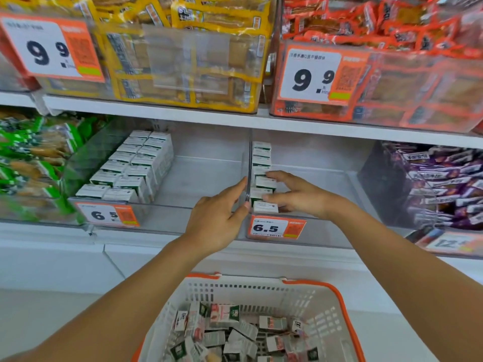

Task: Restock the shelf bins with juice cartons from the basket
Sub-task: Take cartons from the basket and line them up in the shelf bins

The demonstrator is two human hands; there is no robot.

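The basket (311,286) runs off the bottom edge; price tag (444,242) print blurred.

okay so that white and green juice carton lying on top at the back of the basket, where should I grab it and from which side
Take the carton from straight above, fingers pinching its two long side faces. It lies flat, broad face up, on top of the loose pile in the basket, so its sides look free, while neighbours crowd its lower end. The right hand is nearer but sits among the bin's cartons.
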